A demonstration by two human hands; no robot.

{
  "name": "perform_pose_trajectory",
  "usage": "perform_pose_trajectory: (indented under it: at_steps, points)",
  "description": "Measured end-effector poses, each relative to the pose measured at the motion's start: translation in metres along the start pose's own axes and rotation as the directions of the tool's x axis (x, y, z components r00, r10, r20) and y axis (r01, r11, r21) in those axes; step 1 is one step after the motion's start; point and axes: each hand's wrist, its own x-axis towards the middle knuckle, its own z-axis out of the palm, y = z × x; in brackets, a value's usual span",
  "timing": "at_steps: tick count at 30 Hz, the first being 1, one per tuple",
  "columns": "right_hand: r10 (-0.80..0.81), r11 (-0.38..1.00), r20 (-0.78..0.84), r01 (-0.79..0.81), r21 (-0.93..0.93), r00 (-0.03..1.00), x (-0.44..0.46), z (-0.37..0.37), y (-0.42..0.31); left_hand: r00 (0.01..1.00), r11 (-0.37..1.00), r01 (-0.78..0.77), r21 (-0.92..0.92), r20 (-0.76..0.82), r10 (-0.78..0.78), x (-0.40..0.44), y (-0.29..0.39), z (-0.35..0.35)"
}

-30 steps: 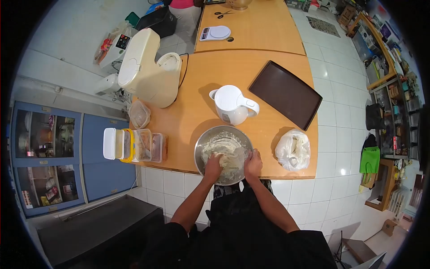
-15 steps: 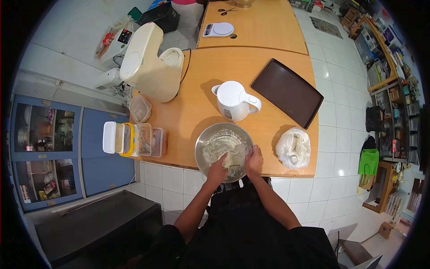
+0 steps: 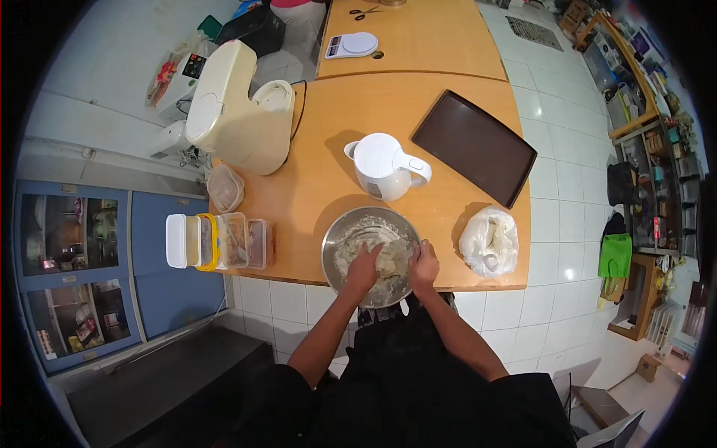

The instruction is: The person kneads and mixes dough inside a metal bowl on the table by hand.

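A steel mixing bowl (image 3: 328,246) sits at the table's front edge, with pale, floury dough (image 3: 390,261) inside and loose flour clinging to its wall. My left hand (image 3: 363,270) reaches down into the bowl, its fingers curled into the dough and partly hidden by it. On the right side, my right hand (image 3: 423,267) grips the bowl's rim, thumb and fingers around the edge. Just behind the bowl stands a white electric kettle (image 3: 379,160), its handle turned to the right.
An open plastic bag (image 3: 489,243) with a spoon in it lies right of the bowl. Behind it is a dark baking tray (image 3: 474,145). A stand mixer (image 3: 243,112) and several plastic containers (image 3: 233,239) occupy the left side. Farther back lie a kitchen scale (image 3: 352,45) and scissors (image 3: 364,13).
My left hand has moved slightly farther into the bowl, and the dough has shifted under its fingers. My right hand keeps its hold on the rim. The view has shifted slightly.
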Motion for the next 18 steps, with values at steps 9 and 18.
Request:
perform_pose_trajectory:
  at_steps: [9, 18]
  points:
    - [-0.010, 1.000, -0.007, 0.009, -0.010, 1.000, 0.003, 0.000, -0.001, 0.994, 0.958, -0.064, -0.278, -0.098, 0.038, -0.019, -0.040, 0.045]
    - [-0.029, 0.999, 0.021, 0.030, -0.028, 0.999, 0.003, 0.002, 0.001, 0.991, 0.975, 0.082, -0.208, -0.091, -0.102, -0.005, -0.023, 0.035]
